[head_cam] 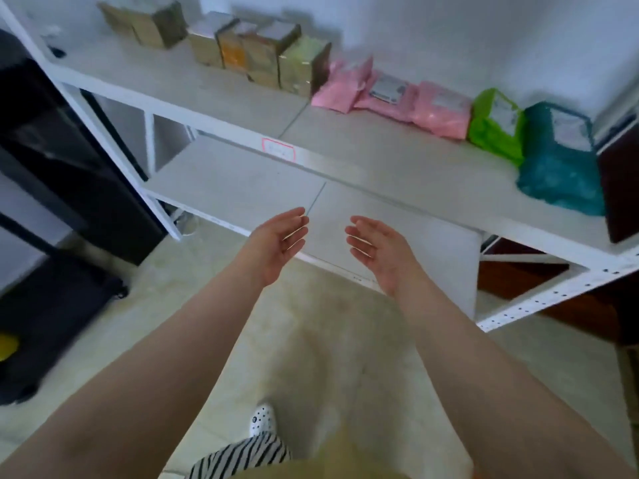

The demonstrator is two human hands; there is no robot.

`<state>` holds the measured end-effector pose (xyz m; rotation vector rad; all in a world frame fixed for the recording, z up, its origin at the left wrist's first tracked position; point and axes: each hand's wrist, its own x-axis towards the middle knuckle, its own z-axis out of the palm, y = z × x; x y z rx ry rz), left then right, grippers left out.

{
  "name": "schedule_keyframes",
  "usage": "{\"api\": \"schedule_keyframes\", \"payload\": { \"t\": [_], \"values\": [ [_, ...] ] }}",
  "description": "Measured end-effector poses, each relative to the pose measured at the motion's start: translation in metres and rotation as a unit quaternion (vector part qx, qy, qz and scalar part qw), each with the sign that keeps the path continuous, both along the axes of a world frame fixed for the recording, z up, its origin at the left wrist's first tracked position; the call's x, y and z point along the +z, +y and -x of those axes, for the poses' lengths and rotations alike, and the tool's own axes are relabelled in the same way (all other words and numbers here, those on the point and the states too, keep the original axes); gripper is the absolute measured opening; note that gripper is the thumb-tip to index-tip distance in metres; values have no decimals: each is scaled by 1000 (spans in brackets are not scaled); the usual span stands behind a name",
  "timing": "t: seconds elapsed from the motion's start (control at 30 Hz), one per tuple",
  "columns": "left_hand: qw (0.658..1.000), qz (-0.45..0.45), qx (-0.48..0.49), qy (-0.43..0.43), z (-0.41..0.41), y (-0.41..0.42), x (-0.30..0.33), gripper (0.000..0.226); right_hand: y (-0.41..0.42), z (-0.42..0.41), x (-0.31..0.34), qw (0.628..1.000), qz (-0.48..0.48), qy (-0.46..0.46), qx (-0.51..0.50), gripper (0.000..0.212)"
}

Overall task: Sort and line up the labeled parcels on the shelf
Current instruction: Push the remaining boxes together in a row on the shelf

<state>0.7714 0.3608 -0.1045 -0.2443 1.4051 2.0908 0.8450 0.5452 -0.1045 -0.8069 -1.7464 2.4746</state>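
My left hand (280,242) and right hand (379,252) hung spread and empty below the white metal shelf (221,98), where reaching in carelessly risked toppling the upright brown cardboard boxes (262,53) into the soft pink mailer bags (390,93) beside them.

Boxes (242,46) stand left of bags (432,108) on the shelf (380,150).

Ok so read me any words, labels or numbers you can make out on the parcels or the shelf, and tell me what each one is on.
None can be read.
Pink-bordered tag on the shelf front edge: blurred.
White label on the middle pink bag: blurred.
Label on the right pink bag: blurred.
Label on the green bag: blurred.
Label on the teal bag: blurred.
Cardboard boxes: no legible text.
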Motion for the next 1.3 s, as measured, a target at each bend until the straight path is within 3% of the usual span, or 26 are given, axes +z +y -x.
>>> {"api": "schedule_keyframes", "payload": {
  "t": [0.27, 0.6, 0.73, 1.07, 1.27, 1.3],
  "values": [
    [993, -41, 101, 36, 121, -104, 54, 25, -110, 151, 48, 999, 7, 27, 25, 20],
    [980, -59, 192, 4, 258, -141, 79, 15, -177, 313, 73, 999, 9, -10, 39, 35],
    [974, -44, 223, -5, 320, -142, 80, 15, -187, 379, 72, 999, 8, -27, 33, 31],
    [972, 45, 228, -16, 464, -140, 85, 25, -198, 512, 82, 996, 2, -90, -27, 48],
    [981, 81, 179, -10, 548, -128, 84, 29, -209, 575, 74, 985, 57, -132, -91, 66],
    [981, 92, 170, -3, 564, -126, 82, 38, -212, 585, 73, 984, 64, -132, -102, 67]
  ]
}}
